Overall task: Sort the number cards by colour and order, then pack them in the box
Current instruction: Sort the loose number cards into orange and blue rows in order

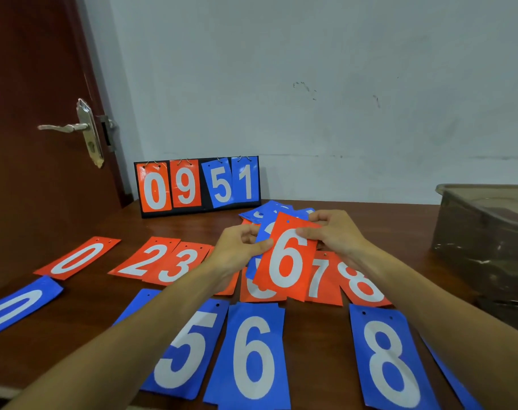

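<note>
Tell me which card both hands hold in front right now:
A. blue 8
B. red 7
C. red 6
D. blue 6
C: the red 6 is gripped between the left hand and the right hand, lifted over the red row, with a blue card behind it.

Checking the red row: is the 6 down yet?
No: left hand and right hand hold the red 6 above the table.
</note>
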A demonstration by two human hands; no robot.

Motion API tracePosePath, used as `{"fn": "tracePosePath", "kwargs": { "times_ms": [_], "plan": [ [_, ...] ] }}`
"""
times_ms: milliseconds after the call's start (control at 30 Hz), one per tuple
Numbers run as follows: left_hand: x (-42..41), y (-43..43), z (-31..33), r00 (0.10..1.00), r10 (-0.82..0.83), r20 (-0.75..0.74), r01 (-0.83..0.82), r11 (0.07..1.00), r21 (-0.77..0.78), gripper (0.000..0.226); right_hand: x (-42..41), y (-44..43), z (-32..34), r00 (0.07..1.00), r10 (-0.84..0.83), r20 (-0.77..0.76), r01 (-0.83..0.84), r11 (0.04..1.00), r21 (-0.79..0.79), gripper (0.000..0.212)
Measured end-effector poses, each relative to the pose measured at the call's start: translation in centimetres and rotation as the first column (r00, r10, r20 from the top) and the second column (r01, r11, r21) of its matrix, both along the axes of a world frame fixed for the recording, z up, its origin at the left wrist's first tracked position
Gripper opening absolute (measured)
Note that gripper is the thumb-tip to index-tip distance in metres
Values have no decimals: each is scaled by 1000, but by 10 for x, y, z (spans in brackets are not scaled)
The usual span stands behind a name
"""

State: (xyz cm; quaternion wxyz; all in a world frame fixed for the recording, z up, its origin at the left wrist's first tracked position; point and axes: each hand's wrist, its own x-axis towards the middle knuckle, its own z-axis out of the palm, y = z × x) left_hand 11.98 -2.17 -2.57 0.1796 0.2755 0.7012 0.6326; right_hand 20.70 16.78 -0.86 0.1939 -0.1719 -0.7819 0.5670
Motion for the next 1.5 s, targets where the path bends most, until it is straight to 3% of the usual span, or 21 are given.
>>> {"fn": "tracePosePath", "kwargs": {
  "times_ms": [133,333,567,667,800,900,1100,1167,1233,1300,1500],
  "plan": [
    [-1,-13,-5,996,86,35,-88,995,39,10,13,9,-4,996,-62,63,57,995,78,23],
    [-18,-56,-10,949,306,75,-310,949,53,6,38,24,-4,979,-176,102,153,969,195,15],
    [-31,-72,-15,920,385,68,-385,923,-25,6,18,9,-14,989,-91,117,71,985,159,22],
    [-38,-72,-17,925,373,69,-372,928,-33,8,-17,-7,-25,992,-38,121,8,971,238,26],
    [-49,-74,-20,932,359,51,-357,933,-41,11,-59,-25,-39,980,43,192,-136,851,507,32],
    [-58,-72,-20,936,346,67,-344,938,-43,10,-75,-29,-51,962,66,265,-222,755,617,31],
    [-61,-56,-27,957,280,80,-276,960,-52,9,-81,-25,-51,976,-42,213,-159,529,833,53],
    [-60,-49,-26,962,263,69,-259,964,-65,12,-83,-25,-45,993,12,113,-98,595,798,41],
    [-60,-40,-23,968,248,50,-244,967,-76,15,-86,-27,-34,999,35,0,-28,792,609,28],
    [-60,-30,-20,972,231,40,-228,971,-78,17,-89,-28,-23,998,60,-8,-52,921,386,27],
    [-56,2,-17,988,148,41,-145,987,-77,21,-86,-10,-14,993,112,-29,-103,973,208,23]
  ]
}}
